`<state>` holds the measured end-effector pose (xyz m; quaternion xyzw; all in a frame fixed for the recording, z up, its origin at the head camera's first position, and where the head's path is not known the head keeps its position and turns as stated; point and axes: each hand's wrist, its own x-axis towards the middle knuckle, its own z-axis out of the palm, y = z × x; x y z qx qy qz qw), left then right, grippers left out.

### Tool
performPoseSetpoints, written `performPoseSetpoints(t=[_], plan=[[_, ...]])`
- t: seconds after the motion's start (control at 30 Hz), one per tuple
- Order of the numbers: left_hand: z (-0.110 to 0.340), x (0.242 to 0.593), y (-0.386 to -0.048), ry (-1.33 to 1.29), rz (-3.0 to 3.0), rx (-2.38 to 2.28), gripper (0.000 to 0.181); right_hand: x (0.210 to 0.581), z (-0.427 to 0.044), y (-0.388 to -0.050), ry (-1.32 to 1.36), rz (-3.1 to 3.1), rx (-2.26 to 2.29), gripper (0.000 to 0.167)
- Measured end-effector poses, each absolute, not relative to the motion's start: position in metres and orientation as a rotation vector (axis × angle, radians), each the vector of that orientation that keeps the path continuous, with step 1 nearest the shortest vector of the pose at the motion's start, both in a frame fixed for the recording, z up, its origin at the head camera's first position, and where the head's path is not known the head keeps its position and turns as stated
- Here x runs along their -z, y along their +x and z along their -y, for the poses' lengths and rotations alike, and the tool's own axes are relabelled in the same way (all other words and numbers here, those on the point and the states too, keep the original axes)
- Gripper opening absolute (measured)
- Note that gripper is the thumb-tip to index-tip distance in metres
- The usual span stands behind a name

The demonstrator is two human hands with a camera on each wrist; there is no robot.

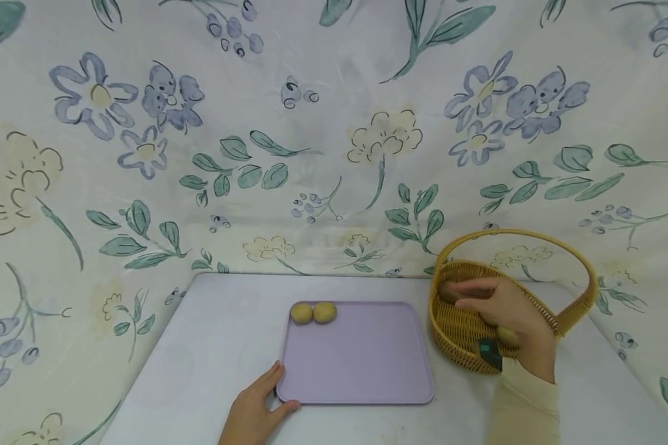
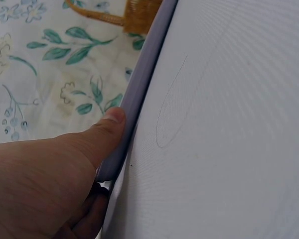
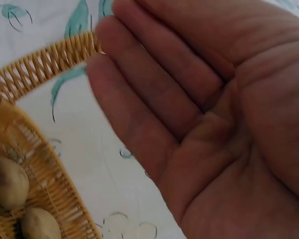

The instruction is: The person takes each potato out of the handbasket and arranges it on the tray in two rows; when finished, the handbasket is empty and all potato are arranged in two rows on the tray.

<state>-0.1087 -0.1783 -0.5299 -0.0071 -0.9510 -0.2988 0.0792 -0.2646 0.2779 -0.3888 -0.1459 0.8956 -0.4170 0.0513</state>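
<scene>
My left hand (image 1: pixel 253 409) grips the near left corner of a lilac tray (image 1: pixel 362 358), its thumb along the near rim. In the left wrist view, the thumb (image 2: pixel 109 119) lies on the tray's edge (image 2: pixel 134 94), other fingers curled below. Two potatoes (image 1: pixel 302 313) sit side by side in the tray's far left corner. My right hand (image 1: pixel 506 306) reaches into a wicker basket (image 1: pixel 459 334), fingertips at a potato (image 1: pixel 448 292). The right wrist view shows that palm facing the camera with extended fingers (image 3: pixel 139 109); no potato shows against it.
Another potato (image 1: pixel 508 337) lies in the basket under my right wrist. The basket's tall handle (image 1: pixel 514 233) arches over the hand. A white table (image 1: pixel 228 321) carries tray and basket, with a floral cloth (image 1: pixel 323 154) behind and around it.
</scene>
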Motion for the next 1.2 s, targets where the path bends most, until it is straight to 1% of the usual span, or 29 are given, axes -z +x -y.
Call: performPoseSetpoints(t=[0.2,0.3,0.43,0.63,0.93,1.2], plan=[[0.180,0.530,-0.110,-0.011,2.862,0.903,0.079,0.390,-0.297,-0.274,-0.552,-2.773,1.080,0.037],[0.181,0.530,-0.111,-0.019,2.857,0.898,0.078,0.394,-0.304,-0.277,-0.539,-2.775,1.037,0.035],[0.181,0.529,-0.110,-0.022,2.856,0.901,0.080,0.402,-0.310,-0.280,-0.500,-2.740,0.986,0.034],[0.181,0.529,-0.110,-0.018,2.890,0.900,0.082,0.416,-0.320,-0.281,-0.546,-2.536,1.026,0.038],[0.182,0.530,-0.110,-0.006,2.900,0.898,0.083,0.431,-0.317,-0.283,-0.530,-2.537,0.893,0.027],[0.183,0.532,-0.109,-0.029,2.897,0.885,0.084,0.426,-0.312,-0.281,-0.454,-2.578,0.818,0.032]])
